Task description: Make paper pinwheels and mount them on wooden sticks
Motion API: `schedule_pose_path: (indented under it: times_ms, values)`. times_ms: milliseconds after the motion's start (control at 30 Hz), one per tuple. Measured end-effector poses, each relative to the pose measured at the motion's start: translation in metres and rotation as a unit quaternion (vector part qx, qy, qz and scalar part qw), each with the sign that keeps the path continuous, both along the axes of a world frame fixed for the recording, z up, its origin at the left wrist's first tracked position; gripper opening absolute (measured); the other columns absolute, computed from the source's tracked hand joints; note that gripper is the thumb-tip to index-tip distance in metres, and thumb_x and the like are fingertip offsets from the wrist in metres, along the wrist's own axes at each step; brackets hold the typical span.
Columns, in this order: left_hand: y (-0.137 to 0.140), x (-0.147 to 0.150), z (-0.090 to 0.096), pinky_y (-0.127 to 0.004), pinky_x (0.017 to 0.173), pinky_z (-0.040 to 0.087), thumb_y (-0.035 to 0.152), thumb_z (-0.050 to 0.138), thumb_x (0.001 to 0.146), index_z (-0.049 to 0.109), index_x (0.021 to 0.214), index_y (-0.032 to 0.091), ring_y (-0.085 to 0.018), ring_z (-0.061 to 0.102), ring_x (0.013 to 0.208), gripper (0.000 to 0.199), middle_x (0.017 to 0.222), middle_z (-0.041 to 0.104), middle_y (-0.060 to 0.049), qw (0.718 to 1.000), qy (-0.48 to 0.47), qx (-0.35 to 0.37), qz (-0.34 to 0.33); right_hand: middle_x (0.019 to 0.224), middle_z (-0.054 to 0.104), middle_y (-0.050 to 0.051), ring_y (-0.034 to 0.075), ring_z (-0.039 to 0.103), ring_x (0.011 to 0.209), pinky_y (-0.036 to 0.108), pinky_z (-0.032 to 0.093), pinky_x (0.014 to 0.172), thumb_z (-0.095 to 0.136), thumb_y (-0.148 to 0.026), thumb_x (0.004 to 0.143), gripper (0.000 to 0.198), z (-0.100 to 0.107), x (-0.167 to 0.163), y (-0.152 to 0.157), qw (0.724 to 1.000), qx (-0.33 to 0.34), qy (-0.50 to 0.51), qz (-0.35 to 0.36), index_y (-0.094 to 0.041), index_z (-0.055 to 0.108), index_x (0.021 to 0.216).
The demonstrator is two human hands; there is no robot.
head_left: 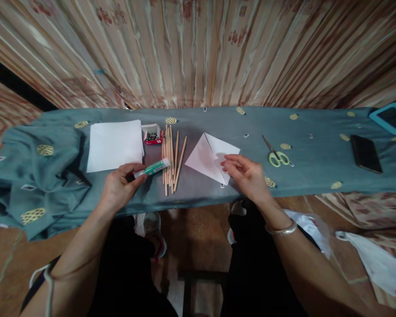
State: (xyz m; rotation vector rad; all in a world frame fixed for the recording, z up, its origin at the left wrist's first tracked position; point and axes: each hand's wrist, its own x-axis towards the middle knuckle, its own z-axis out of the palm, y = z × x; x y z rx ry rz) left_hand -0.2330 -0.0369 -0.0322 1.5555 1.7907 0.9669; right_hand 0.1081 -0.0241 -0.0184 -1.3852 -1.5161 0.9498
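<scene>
Curtain (191, 53): beige, pleated, reddish floral print, spans back
Desk (306, 171): long, narrow, grey-green tablecloth (62, 145), yellow pineapple print, bunched at left end
Floor (1, 251): brown tile, pale joints
Light: dim

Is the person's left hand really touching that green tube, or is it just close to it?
Touching. The head view shows the left hand gripping one end of the green tube between thumb and fingers.

- one glue stick (156, 167)
- one folded paper (201, 157)
- one paper stack (115, 145)
- wooden sticks (180, 165), too bunched to count
- one small box (152, 141)
- one pair of scissors (274, 155)
- one phone (365, 153)
- one blue-framed tablet (375, 115)
</scene>
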Motion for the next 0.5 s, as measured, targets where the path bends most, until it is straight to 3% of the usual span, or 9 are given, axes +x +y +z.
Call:
schedule_pose_path:
  times_ms: [100, 200, 333, 400, 500]
  values:
    - [0.0, -0.003, -0.004, -0.036, 0.08, 0.05, 0.05, 0.065, 0.07, 0.07, 0.097, 0.019, -0.021, 0.063, 0.081, 0.042, 0.095, 0.07, -0.006, 0.998, 0.069, 0.005, -0.012, 0.098, 0.076, 0.009, 0.021, 0.072, 0.086, 0.039, 0.058, 0.082, 0.061, -0.04, 0.086, 0.031, 0.001, 0.021, -0.003, 0.996, 0.026, -0.082, -0.012, -0.019, 0.068, 0.108]
    - [0.001, -0.003, -0.002, -0.037, 0.084, 0.051, 0.048, 0.062, 0.076, 0.069, 0.099, 0.021, -0.023, 0.064, 0.089, 0.036, 0.1, 0.069, -0.006, 0.993, 0.11, 0.026, -0.014, 0.115, 0.072, 0.011, 0.025, 0.068, 0.106, 0.046, 0.052, 0.098, 0.056, -0.034, 0.089, 0.032, 0.004, 0.033, -0.009, 0.972, 0.075, -0.218, 0.041, -0.019, 0.066, 0.116]
    - [-0.002, 0.001, 0.009, -0.039, 0.088, 0.052, 0.038, 0.063, 0.083, 0.066, 0.108, 0.021, -0.024, 0.062, 0.101, 0.029, 0.108, 0.067, -0.004, 0.982, 0.177, 0.069, -0.019, 0.146, 0.05, 0.012, 0.025, 0.044, 0.138, 0.05, 0.036, 0.115, 0.05, -0.026, 0.091, 0.047, 0.003, 0.041, -0.013, 0.93, 0.102, -0.321, 0.148, -0.019, 0.051, 0.138]
    - [-0.004, 0.008, 0.017, -0.042, 0.09, 0.052, 0.033, 0.065, 0.084, 0.064, 0.111, 0.019, -0.027, 0.059, 0.106, 0.03, 0.111, 0.066, -0.005, 0.969, 0.212, 0.129, -0.024, 0.152, 0.042, 0.012, 0.025, 0.037, 0.143, 0.05, 0.033, 0.117, 0.05, -0.024, 0.09, 0.055, 0.0, 0.043, -0.014, 0.92, 0.097, -0.342, 0.167, -0.018, 0.043, 0.143]
    - [-0.007, 0.031, 0.024, -0.045, 0.094, 0.05, 0.031, 0.066, 0.086, 0.063, 0.111, 0.018, -0.027, 0.057, 0.109, 0.029, 0.112, 0.064, -0.008, 0.939, 0.242, 0.237, -0.062, 0.151, 0.043, 0.015, 0.026, 0.035, 0.144, 0.05, 0.033, 0.117, 0.051, -0.024, 0.089, 0.055, -0.007, 0.043, -0.013, 0.909, 0.097, -0.36, 0.186, -0.015, 0.043, 0.143]
